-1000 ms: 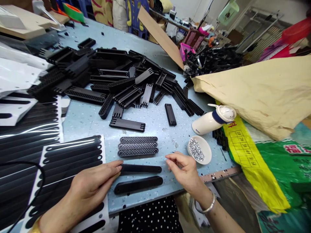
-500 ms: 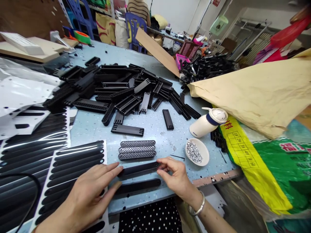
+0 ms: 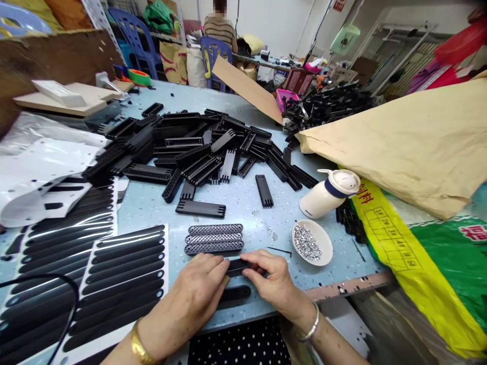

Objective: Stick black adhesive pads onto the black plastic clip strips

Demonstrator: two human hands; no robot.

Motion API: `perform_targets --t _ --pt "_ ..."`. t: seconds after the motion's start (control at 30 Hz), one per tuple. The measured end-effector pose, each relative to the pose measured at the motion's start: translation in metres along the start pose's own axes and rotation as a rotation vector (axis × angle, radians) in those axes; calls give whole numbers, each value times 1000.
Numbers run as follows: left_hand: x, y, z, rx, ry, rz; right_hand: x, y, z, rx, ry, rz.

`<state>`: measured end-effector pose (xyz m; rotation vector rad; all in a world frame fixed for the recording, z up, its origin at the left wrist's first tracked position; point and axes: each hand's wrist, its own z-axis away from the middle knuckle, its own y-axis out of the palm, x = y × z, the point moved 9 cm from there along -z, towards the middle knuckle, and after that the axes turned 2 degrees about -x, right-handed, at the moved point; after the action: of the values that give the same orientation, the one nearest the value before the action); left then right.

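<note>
A black bar (image 3: 236,267) with a smooth top lies near the table's front edge, its left part hidden under my left hand (image 3: 201,281). The fingers of that hand are together over the bar, with the thumb along its near side. My right hand (image 3: 272,276) pinches the bar's right end between thumb and fingers. Just in front lies a second smooth black bar (image 3: 236,294), partly covered by my left hand. Behind my hands, three bars with lattice sides (image 3: 213,238) are lined up side by side.
Sheets of black strips (image 3: 125,274) lie at left, beside a black cable (image 3: 74,304). At right stand a bowl of small metal parts (image 3: 325,243) and a cream bottle (image 3: 321,203). A thin black rod (image 3: 279,250) lies nearby. Many black bars (image 3: 201,162) are heaped behind.
My left hand has slid right along the bar and now covers its left and middle parts. My right hand stays at the right end. The view has shifted slightly.
</note>
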<state>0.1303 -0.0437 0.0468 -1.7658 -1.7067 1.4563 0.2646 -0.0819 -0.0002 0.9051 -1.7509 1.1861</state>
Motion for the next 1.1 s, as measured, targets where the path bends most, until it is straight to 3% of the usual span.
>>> perform_targets --t 0.33,0.67,1.1 --pt "10 23 3 95 -74 80 3 0 -4 18 -43 -15" --pt "3 20 3 39 24 108 4 3 3 40 -95 -30" --pt "0 22 4 72 54 113 1 2 6 -8 -85 -72"
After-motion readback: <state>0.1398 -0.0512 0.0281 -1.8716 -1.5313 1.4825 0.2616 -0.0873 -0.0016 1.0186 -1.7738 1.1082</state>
